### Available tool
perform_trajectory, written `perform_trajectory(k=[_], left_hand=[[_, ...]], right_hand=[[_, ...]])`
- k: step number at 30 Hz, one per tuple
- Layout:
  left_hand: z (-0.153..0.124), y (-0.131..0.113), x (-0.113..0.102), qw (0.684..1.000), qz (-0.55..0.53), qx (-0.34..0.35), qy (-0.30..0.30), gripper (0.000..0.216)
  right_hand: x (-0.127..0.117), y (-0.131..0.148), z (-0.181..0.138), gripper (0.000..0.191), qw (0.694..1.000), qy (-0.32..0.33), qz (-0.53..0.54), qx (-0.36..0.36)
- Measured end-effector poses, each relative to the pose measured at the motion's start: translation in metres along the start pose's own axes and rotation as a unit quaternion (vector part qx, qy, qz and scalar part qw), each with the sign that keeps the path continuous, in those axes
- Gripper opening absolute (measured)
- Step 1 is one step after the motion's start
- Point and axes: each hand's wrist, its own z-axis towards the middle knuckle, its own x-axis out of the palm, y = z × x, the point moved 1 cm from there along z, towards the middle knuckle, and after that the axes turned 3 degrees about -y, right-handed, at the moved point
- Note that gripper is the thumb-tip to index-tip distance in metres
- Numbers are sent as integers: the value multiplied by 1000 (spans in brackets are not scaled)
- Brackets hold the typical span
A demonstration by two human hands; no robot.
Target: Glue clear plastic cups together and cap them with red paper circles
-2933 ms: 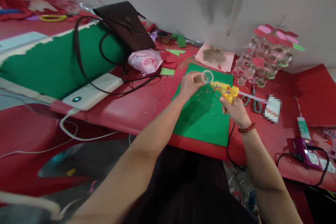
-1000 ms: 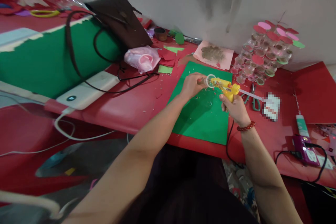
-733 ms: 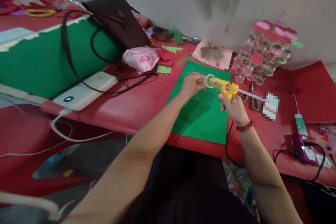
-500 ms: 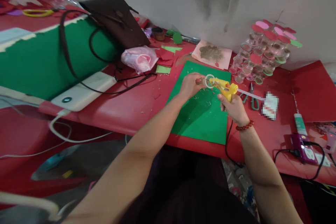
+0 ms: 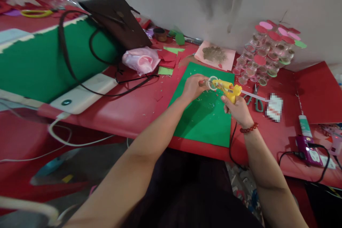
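Meeting above the green sheet, a small clear cup and the nozzle of a yellow glue gun touch, or nearly so; blur hides the contact. The left hand is pinched on the cup, the right hand closed round the gun's grip. Steadying the cup and squeezing gently would likely give a thin bead. Scissors lie nearby on the red counter.

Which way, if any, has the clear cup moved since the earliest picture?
Yes, slightly: the clear cup came nearer the person, away from the far edge of the green sheet.
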Motion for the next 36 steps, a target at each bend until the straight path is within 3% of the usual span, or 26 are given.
perform_trajectory(k=[21, 27, 36], left_hand=[[0, -2, 0, 1000, 9, 9, 13, 29], [-1, -3, 0, 1000, 10, 9, 17, 30], [0, -1, 0, 1000, 12, 16, 22, 30]], right_hand=[[-1, 3, -1, 49, 1000, -11, -2, -4], [-1, 2, 0, 41, 1000, -27, 4, -1], [-1, -1, 1, 46, 1000, -23, -8, -9]])
